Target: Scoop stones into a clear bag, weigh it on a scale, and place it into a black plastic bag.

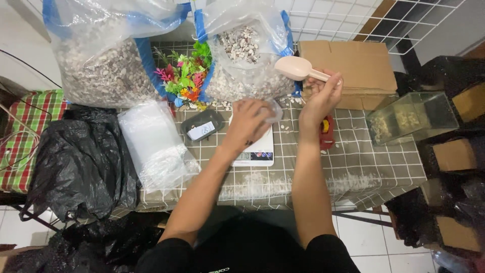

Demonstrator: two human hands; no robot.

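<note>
My left hand rests over a small clear plastic bag on a white digital scale, holding the bag's top. My right hand is raised just to the right of it and grips the handle of a beige plastic scoop, whose bowl points left toward an open clear bag of small pebbles. A second, larger bag of pebbles stands at the back left.
Colourful plastic aquarium plants stand between the pebble bags. A stack of clear bags, a dark tray, a black rubbish bag, a cardboard box and a small glass tank surround the scale.
</note>
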